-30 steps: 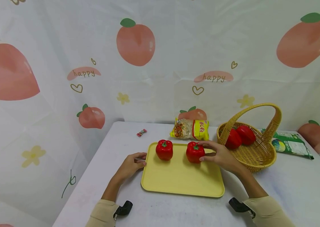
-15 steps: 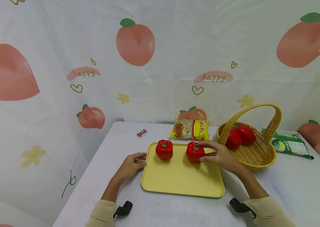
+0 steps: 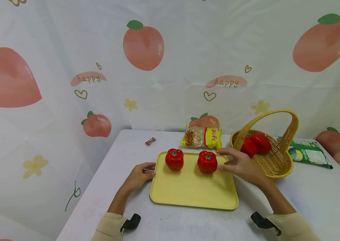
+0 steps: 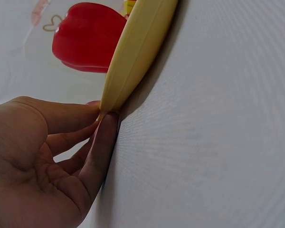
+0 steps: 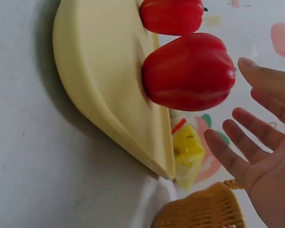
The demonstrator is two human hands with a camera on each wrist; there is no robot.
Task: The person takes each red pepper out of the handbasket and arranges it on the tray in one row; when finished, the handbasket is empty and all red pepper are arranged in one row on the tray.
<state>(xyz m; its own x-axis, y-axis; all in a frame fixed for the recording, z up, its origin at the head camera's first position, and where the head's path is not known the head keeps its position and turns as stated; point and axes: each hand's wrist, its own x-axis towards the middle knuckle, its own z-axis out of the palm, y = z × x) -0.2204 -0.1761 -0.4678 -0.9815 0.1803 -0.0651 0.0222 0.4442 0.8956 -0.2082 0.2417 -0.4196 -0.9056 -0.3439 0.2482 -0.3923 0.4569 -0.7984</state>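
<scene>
A yellow tray [image 3: 194, 192] lies on the white table with two red bell peppers standing on it, one on the left [image 3: 174, 159] and one on the right [image 3: 207, 162]. At the tray's left edge, my left hand [image 3: 138, 175] pinches the rim between thumb and fingers, as the left wrist view shows up close. My right hand [image 3: 240, 164] hovers just right of the right pepper, over the tray's right side. In the right wrist view its fingers [image 5: 228, 152] are spread, and a gap separates them from the pepper [image 5: 190, 72].
A wicker basket [image 3: 281, 164] with a tall handle stands right of the tray, holding red bell peppers [image 3: 261, 143]. Behind the tray lies a yellow food packet [image 3: 201, 137]. A small wrapped candy [image 3: 150, 141] is at back left, and a green packet [image 3: 310, 154] lies beyond the basket.
My right hand has let go of the right bell pepper and drawn back slightly to the right. The pepper stays on the tray. My left hand has kept its place.
</scene>
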